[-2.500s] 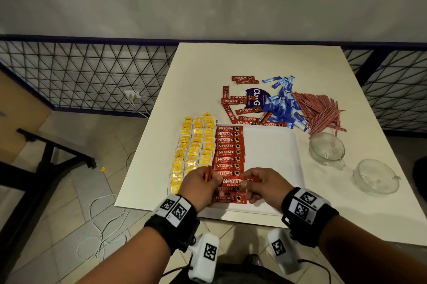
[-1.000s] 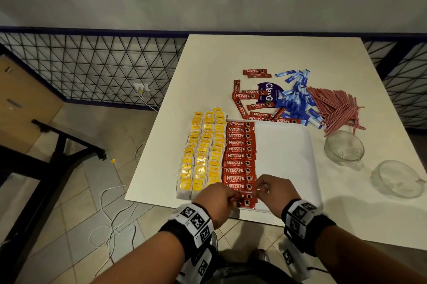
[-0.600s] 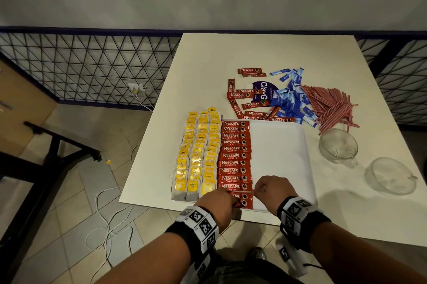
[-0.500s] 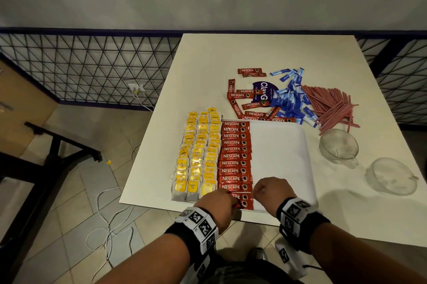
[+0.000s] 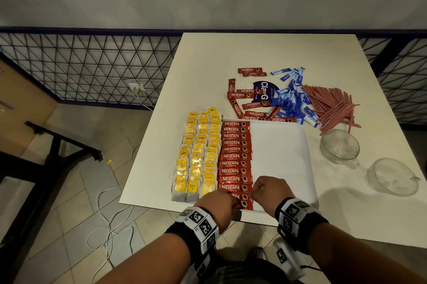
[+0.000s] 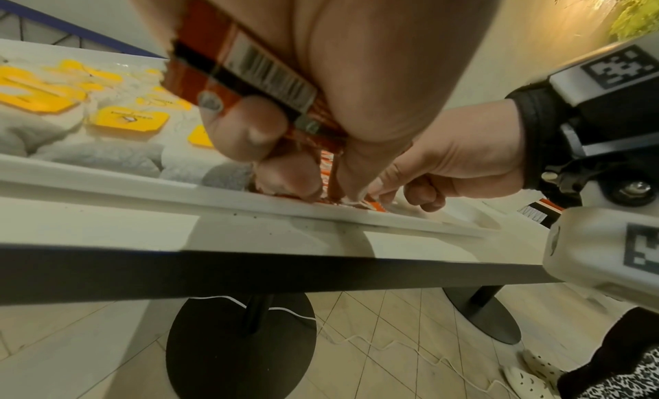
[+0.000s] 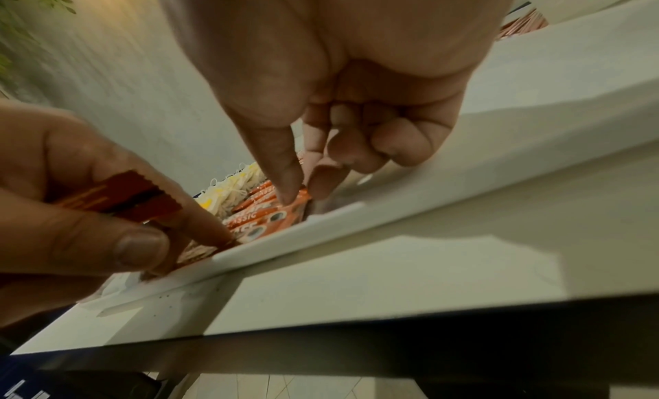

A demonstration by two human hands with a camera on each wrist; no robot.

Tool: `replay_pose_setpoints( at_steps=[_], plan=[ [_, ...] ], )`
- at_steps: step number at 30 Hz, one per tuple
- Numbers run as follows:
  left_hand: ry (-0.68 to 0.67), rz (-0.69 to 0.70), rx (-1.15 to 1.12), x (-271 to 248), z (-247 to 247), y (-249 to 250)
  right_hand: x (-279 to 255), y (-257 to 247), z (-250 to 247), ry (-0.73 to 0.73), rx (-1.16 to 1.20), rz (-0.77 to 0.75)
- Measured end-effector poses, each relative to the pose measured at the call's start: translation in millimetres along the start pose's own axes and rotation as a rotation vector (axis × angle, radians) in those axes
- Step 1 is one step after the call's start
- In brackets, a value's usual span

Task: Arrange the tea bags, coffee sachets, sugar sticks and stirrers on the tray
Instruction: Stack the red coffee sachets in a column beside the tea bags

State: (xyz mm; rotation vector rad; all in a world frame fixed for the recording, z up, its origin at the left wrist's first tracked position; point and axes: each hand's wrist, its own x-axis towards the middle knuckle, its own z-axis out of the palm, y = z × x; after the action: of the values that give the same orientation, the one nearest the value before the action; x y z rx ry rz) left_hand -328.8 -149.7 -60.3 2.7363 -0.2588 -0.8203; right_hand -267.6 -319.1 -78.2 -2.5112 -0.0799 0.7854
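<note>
A white tray (image 5: 282, 156) lies on the table. Yellow tea bags (image 5: 196, 149) fill three columns on its left. Beside them runs one column of red coffee sachets (image 5: 234, 156). Both hands are at the column's near end. My left hand (image 5: 231, 200) grips spare coffee sachets (image 6: 242, 66) in its palm, and a fingertip presses the nearest sachets in the tray. My right hand (image 7: 303, 190) pinches the right end of a laid sachet (image 7: 282, 210) with thumb and forefinger, its other fingers curled. Beyond the tray lie loose sachets (image 5: 247, 96), blue sugar sticks (image 5: 291, 101) and red stirrers (image 5: 332, 108).
Two glass cups (image 5: 339, 147) (image 5: 392, 179) stand right of the tray. A dark blue packet (image 5: 263, 91) lies among the loose sachets. The tray's near rim (image 7: 392, 207) sits close to the table's front edge. A black mesh railing (image 5: 92, 68) lines the far side.
The sachet that both hands held over the tray now lies at the near end of the red column. Both hands have dropped onto that end and barely moved in the last half second.
</note>
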Motion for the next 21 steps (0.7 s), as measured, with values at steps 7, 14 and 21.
replay_pose_setpoints(
  at_steps=[7, 14, 21],
  plan=[
    [0.075, -0.066, -0.588, -16, -55, -8, -19, -48, -28, -0.015, 0.447, -0.308],
    [-0.019, 0.001, -0.852, -3, -102, -51, 8, -96, -42, 0.050, 0.542, -0.366],
    [0.184, -0.043, -1.232, 20, -126, -78, 36, -87, -59, 0.058, 0.895, -0.098]
  ],
)
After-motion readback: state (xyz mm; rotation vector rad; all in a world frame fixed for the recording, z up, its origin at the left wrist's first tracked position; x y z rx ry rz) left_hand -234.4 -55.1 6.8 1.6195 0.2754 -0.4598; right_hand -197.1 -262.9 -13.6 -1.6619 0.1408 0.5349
